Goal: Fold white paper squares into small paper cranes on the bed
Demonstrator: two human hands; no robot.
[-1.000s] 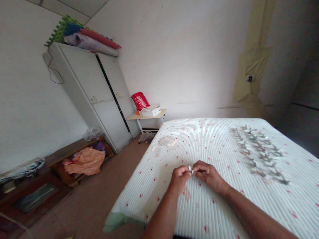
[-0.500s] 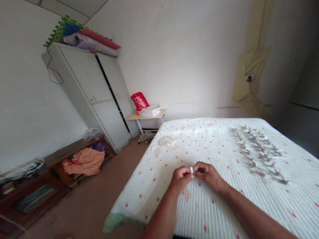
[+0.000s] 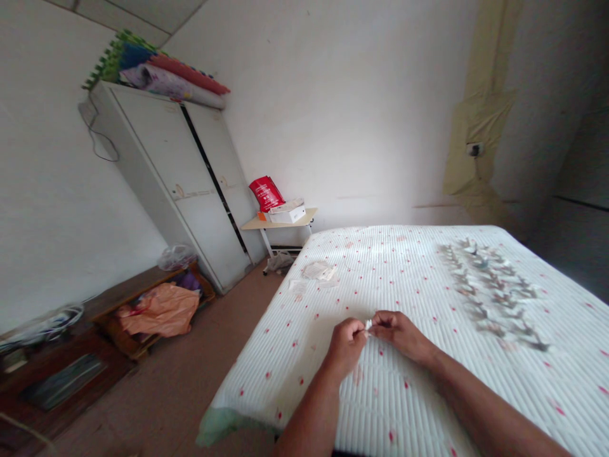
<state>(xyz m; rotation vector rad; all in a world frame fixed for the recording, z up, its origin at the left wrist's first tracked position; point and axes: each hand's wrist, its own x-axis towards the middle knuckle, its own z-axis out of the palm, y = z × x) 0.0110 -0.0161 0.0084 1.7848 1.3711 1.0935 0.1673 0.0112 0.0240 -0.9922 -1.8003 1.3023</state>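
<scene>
A small white piece of folded paper (image 3: 368,324) is pinched between my two hands, just above the bed. My left hand (image 3: 349,339) grips its left side with thumb and forefinger. From the right, my right hand (image 3: 397,331) holds it with closed fingertips. Most of the paper is hidden by the fingers. On the right of the bed, several folded paper cranes (image 3: 499,295) stand in rows. To the far left of my hands lie thin paper sheets (image 3: 320,271).
The bed has a white ribbed cover (image 3: 380,406) with red dots. Beyond its far left corner, a small table (image 3: 247,223) carries a white box (image 3: 288,213) and a red bag (image 3: 266,193). A grey cabinet (image 3: 166,171) and a low wooden bench (image 3: 126,298) line the left wall.
Both hands have shifted very slightly, and the paper between the fingertips is turned a little. Nothing else has moved.
</scene>
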